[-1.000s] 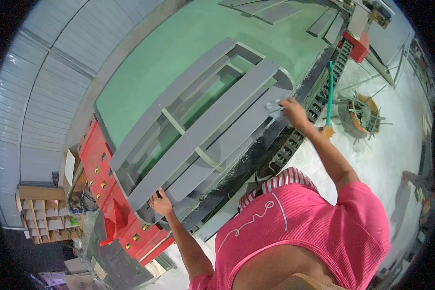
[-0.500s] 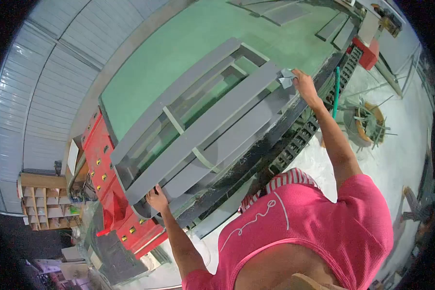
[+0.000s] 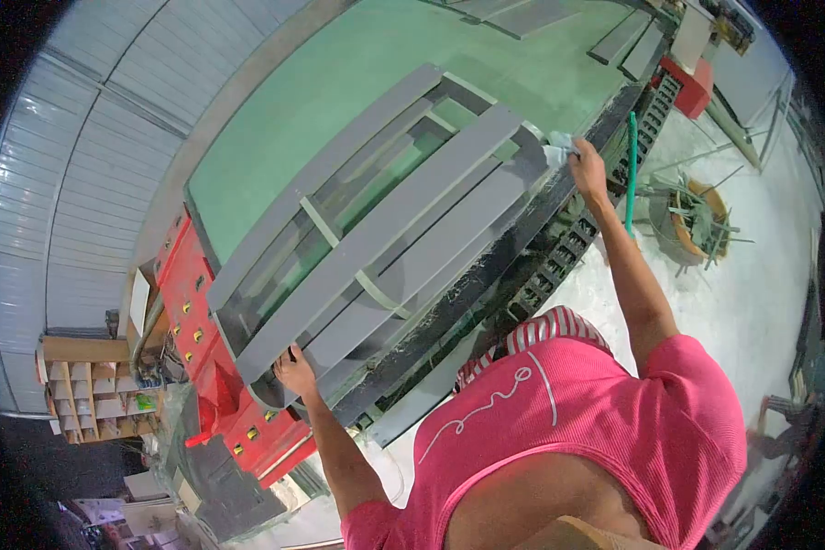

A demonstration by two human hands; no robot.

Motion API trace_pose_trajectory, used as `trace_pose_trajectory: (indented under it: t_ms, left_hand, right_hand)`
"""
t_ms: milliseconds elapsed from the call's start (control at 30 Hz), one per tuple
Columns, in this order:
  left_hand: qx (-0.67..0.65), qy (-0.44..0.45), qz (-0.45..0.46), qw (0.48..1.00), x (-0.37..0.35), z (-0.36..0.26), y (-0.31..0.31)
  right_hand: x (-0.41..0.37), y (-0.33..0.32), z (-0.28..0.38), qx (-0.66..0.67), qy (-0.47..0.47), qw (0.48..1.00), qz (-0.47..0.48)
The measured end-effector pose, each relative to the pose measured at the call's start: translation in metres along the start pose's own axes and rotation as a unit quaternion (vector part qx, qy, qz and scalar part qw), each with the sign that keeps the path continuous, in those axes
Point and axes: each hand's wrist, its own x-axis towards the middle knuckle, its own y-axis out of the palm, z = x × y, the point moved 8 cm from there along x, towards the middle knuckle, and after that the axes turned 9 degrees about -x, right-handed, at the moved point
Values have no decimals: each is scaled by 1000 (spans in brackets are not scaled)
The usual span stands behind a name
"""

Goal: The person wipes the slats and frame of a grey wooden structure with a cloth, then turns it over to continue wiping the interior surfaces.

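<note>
A long grey slatted frame [image 3: 394, 220] with rounded ends and short crosspieces lies on the green work table. My left hand [image 3: 295, 373] grips its near left end, thumb over the top edge and the other fingers partly hidden. At the opposite end, my right hand [image 3: 589, 171] pinches a crumpled pale cloth [image 3: 559, 147]. The cloth is right at the frame's rounded right corner, above the table's dark front edge.
Grey strips lie on the green tabletop [image 3: 357, 69] toward the back. A slotted black rail [image 3: 559, 275] runs along the front. The red machine side [image 3: 188, 321] stands left, a bin of offcuts [image 3: 701, 220] right, and a pigeonhole shelf [image 3: 87, 394] far left.
My right hand and the cloth have moved a little to the right, outward past the frame's end. My left hand keeps its hold at the left end. The view has shifted slightly.
</note>
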Motion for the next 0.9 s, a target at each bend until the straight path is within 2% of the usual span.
trace_pose_trajectory:
  t_ms: [67,100,133,167,200,233,267,333,367,400,467,533,600,633,667,733,767,833,867,900]
  left_hand:
    - [0,1,-5,1000,-2,-1,-3]
    - [-1,61,-53,997,-2,-13,-11]
    - [-2,119,-101,988,-5,-23,-17]
    - [-5,115,-101,988,-5,-23,-17]
    - [2,60,-60,996,-1,-11,-10]
    - [10,5,-15,1000,-2,2,-2]
    - [9,0,-11,1000,-5,4,-2]
    - [-10,21,-36,999,-3,-3,-6]
    - [-23,25,-45,998,-3,-4,-8]
    - [-23,20,-49,998,-3,-3,-7]
    - [-4,-21,-15,1000,-2,7,-1]
    - [2,-14,-23,1000,-3,3,-5]
    - [3,-9,-33,999,-3,-3,-7]
    - [6,-15,-26,1000,-3,-5,-8]
    - [10,-22,-20,1000,-3,-7,-9]
    - [9,-14,-27,999,-2,-7,-10]
    - [8,-2,-30,1000,-3,-8,-10]
    - [0,-16,-29,999,-3,-9,-12]
    - [-11,-22,-26,999,-3,-10,-14]
    - [-8,-11,-25,1000,-3,-2,-8]
  right_hand:
    - [3,24,11,5,-54,998,40]
    - [-4,26,12,6,13,998,58]
    - [-11,25,12,5,9,998,58]
    - [-19,22,11,24,8,998,52]
    - [-25,24,5,43,6,998,48]
    - [-35,43,-12,-32,-6,994,107]
    - [-48,49,-27,-36,-10,993,111]
    - [-75,78,-38,-74,-71,957,272]
    - [-67,79,-48,-62,-32,960,270]
    - [-57,76,-38,-60,-38,960,270]
    - [-28,23,-8,4,21,993,113]
    - [-18,14,7,38,40,994,97]
    - [-16,16,9,32,21,999,20]
    - [-22,33,5,26,13,998,58]
    - [-31,42,0,28,9,998,59]
    - [-58,81,3,-82,-40,968,232]
    - [-65,80,8,-80,-46,968,234]
    - [-77,74,48,-29,-108,927,359]
    - [-66,72,56,-27,-117,924,364]
    - [-43,67,68,3,-147,940,307]
